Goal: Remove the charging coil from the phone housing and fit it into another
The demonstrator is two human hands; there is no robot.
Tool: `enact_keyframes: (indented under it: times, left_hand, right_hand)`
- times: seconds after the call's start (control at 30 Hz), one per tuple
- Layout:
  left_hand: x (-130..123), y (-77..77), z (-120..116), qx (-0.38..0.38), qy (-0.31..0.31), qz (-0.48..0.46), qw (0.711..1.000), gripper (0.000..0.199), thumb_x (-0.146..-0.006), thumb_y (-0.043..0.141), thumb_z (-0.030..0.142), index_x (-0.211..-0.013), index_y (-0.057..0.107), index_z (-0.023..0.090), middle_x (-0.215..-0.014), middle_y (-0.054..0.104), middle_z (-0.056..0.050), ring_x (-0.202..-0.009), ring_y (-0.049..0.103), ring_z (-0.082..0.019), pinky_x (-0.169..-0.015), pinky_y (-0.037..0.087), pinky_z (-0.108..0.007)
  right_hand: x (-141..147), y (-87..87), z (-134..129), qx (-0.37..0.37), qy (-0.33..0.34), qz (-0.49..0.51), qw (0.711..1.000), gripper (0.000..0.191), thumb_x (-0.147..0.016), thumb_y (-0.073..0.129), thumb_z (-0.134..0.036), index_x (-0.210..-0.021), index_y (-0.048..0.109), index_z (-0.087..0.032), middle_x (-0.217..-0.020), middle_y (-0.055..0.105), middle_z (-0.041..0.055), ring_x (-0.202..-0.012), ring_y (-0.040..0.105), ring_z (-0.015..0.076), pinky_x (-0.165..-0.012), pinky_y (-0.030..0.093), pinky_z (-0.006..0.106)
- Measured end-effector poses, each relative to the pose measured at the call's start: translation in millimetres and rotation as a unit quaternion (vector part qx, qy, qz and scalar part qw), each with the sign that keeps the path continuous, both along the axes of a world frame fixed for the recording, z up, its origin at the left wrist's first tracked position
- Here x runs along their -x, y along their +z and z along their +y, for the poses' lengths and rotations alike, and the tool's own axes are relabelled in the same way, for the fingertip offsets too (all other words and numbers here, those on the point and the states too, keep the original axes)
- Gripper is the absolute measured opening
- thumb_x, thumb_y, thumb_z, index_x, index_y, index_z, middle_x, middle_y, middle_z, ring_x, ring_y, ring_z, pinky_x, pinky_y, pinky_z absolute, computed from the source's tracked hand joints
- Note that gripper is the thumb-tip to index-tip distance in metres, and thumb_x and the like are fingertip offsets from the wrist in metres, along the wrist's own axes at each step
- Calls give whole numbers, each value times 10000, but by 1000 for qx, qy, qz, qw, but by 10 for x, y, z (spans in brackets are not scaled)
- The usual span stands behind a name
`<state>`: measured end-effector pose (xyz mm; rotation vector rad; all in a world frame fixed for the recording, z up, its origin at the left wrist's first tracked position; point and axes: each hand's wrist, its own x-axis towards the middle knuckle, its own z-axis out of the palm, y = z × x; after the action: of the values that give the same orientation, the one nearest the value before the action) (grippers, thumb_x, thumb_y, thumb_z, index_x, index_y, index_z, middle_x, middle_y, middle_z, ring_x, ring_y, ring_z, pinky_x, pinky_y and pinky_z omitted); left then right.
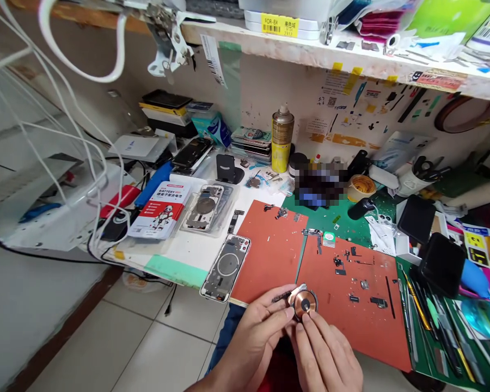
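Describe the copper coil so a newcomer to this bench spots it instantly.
Find the two red mats. At their near edge, the left hand holds the coil, with the right hand at its lower edge. It's a copper-coloured disc with a dark centre, unlike the pale-ringed phone back to the left.

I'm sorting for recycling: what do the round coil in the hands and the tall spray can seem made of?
Round coil: probably copper, shiny, from its orange-brown metallic sheen. Spray can: likely metal, glossy yellow and brown, judging by its highlights.
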<state>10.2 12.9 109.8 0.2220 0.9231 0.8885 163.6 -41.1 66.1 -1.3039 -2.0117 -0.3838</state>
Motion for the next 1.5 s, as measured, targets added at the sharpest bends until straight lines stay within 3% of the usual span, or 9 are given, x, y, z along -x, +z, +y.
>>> enact_keyframes:
  times: [0.07,0.13,0.23,0.33,0.43,0.63,0.93,1.17,1.5]
  left_hand:
    - [-9,-3,25,-4,-3,5,1000,474,-775,949,292,-1206,792,175,-1160,829,-133,-1013,765,-219,-953,575,-335]
    - [-9,-13,39,-8,-10,12,1000,476,-781,946,285,-1210,779,167,-1157,829,-136,-990,775,-222,-949,579,-345]
    - [-2,-33,45,-10,-30,11,999,581,-794,940,285,-1312,711,153,-1173,824,-156,-1025,788,-256,-949,578,-364]
    - [-1,-34,56,-4,-38,17,999,805,-778,956,297,-1470,576,141,-1155,827,-168,-1022,790,-268,-927,586,-374]
    - [-3,-12,73,-8,-54,39,998,1029,-767,968,329,-1609,406,142,-1093,841,-151,-930,785,-230,-897,585,-355]
    - [15,8,57,-35,-78,85,993,1137,-798,937,401,-1692,280,151,-1001,855,-119,-839,758,-194,-940,564,-360]
    - [81,-37,17,-79,-78,162,980,826,-850,878,404,-1591,552,244,-1152,844,-144,-1018,810,-316,-1003,600,-433]
    - [61,0,56,-94,-134,185,969,946,-877,816,409,-1678,368,181,-993,872,-81,-984,817,-275,-1008,601,-404]
    - [21,66,123,-103,-167,220,956,923,-850,821,450,-1638,440,158,-835,856,-37,-886,805,-259,-889,614,-344]
  right_hand:
    - [-28,-13,-85,53,-38,111,992,247,-881,840,-219,-1089,833,-350,-1005,851,-3,-876,835,245,-811,655,322]
    - [-84,12,-125,130,-118,282,943,239,-829,895,-275,-1048,847,-361,-977,847,27,-871,821,276,-827,660,378]
    - [-198,101,-51,293,-168,521,784,280,-862,858,-417,-1100,832,-271,-1100,827,115,-974,802,303,-867,668,407]
    - [-277,203,104,419,-92,654,623,478,-835,863,-527,-1203,777,-234,-1168,810,134,-1052,787,277,-896,657,353]
    - [-269,285,207,434,-67,706,556,523,-776,920,-505,-1194,762,-233,-1045,813,91,-920,779,208,-836,633,283]
    - [-184,345,224,422,-57,726,540,484,-732,965,-451,-1118,775,-229,-853,793,35,-780,758,160,-776,616,244]
    - [-149,260,152,394,-65,714,575,454,-755,950,-416,-1137,774,-247,-867,792,33,-793,775,167,-778,630,234]
    - [-166,343,201,430,-44,705,562,455,-794,924,-415,-1173,749,-233,-936,798,59,-791,772,193,-750,652,280]
    - [-135,375,243,416,-60,716,557,451,-762,950,-393,-1125,742,-221,-834,786,39,-685,755,185,-696,652,292]
